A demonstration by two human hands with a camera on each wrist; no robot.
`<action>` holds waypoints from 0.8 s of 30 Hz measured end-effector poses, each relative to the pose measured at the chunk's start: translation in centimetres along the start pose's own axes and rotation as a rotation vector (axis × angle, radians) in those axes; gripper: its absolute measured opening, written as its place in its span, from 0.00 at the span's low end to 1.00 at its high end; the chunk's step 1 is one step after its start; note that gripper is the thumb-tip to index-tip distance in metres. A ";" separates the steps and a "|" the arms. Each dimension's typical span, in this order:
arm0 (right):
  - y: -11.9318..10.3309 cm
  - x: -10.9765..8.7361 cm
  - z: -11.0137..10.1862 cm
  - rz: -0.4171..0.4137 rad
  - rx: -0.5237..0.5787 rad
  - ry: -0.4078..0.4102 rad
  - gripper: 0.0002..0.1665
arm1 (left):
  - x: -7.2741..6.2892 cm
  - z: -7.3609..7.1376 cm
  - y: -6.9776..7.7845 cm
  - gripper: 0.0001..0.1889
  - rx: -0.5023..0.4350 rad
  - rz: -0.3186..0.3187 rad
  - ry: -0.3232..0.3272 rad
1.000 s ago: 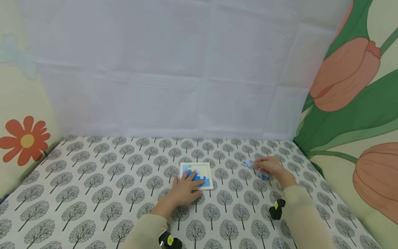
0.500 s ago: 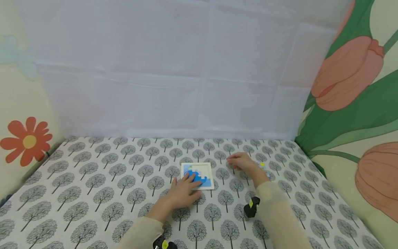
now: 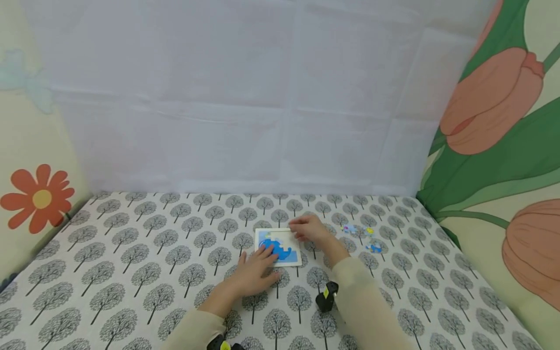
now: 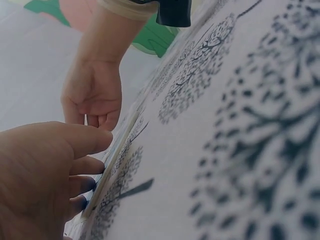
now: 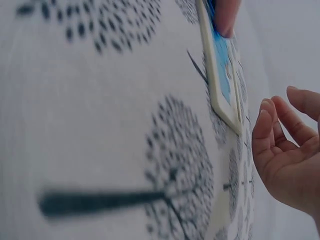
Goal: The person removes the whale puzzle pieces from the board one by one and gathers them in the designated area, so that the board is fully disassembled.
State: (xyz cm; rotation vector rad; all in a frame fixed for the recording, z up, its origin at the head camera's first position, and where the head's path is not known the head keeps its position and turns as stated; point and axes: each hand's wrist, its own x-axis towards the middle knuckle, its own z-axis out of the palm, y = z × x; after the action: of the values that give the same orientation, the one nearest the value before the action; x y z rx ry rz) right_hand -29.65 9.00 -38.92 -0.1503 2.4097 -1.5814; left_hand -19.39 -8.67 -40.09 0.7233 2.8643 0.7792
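My left hand (image 3: 253, 277) rests with extended fingers on a small jigsaw puzzle in a white frame (image 3: 290, 264). A blue elephant-like picture (image 3: 283, 252) shows beyond the fingertips, and the upper right of the tray is pale and bare. At the frame's upper right corner is my right hand (image 3: 312, 229), fingers bent and fingertips close together. In the right wrist view this right hand (image 5: 287, 150) hovers beside the frame (image 5: 217, 100); whether a piece sits between its fingertips is hidden. The left wrist view shows the left hand (image 4: 45, 170) along the frame's edge.
Loose puzzle pieces lie right of the frame: a pale one with pink (image 3: 348, 228), a yellow one (image 3: 369, 231) and a blue one (image 3: 374, 248). A tree-print cloth (image 3: 153, 282) covers the table. Behind it hangs a white sheet (image 3: 218, 121).
My right hand has moved left from the loose pieces to the frame's upper right corner. The left hand has stayed on the puzzle, sliding slightly back toward me.
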 end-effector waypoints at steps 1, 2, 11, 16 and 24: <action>-0.1 0.1 0.4 -0.010 -0.006 -0.008 0.15 | 0.0 0.0 -0.1 0.27 0.006 0.002 0.002; -0.1 0.1 0.7 -0.020 -0.013 -0.015 0.15 | -0.1 0.1 -0.2 0.27 0.013 0.004 0.002; 0.0 0.4 2.9 -0.023 -0.001 0.003 0.12 | -0.2 0.7 -0.9 0.28 0.085 0.056 0.004; -0.1 0.5 3.8 -0.018 -0.036 0.005 0.12 | -0.2 0.7 -1.0 0.28 0.085 0.052 0.002; -0.1 0.3 4.4 -0.038 -0.083 0.001 0.11 | -0.3 0.4 -0.7 0.29 0.088 0.054 -0.011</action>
State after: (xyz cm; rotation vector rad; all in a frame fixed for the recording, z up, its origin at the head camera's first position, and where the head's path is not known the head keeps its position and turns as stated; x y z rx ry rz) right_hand -28.76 5.00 -40.50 -0.2119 2.4884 -1.4983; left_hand -19.39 -9.16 -40.79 0.8161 2.8958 0.6566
